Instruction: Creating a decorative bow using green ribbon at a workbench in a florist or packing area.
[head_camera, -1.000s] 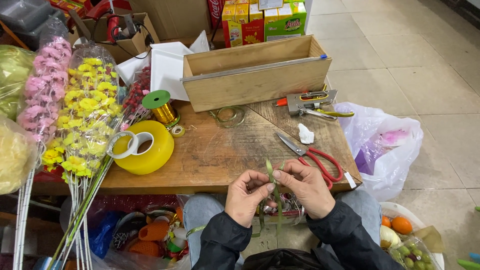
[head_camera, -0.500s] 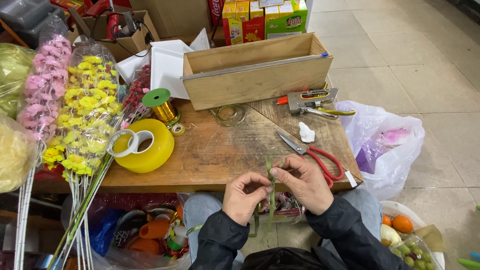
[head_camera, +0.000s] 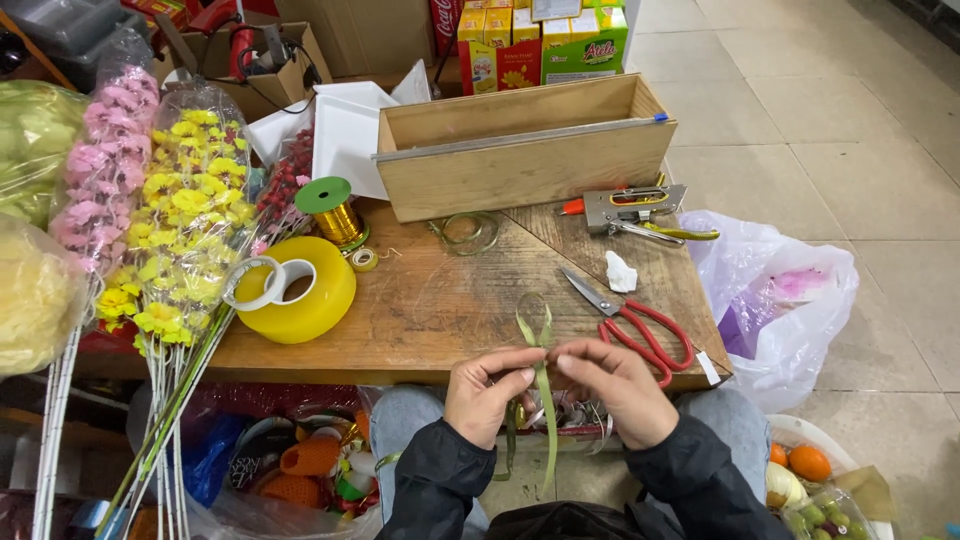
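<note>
Working at the near edge of the wooden table, the person folds a thin green ribbon between both hands, above the lap. Red-handled scissors lie just right of it, a yellow tape roll to the left. Doing this well probably calls for even tension and a firm pinch at the crossing. The left hand and right hand meet thumb to thumb, fingers closed on the ribbon, wrists bent inward.

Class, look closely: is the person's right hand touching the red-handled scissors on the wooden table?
Apart. The head view shows bare table between the right hand, pinching the green ribbon, and the scissors.
</note>
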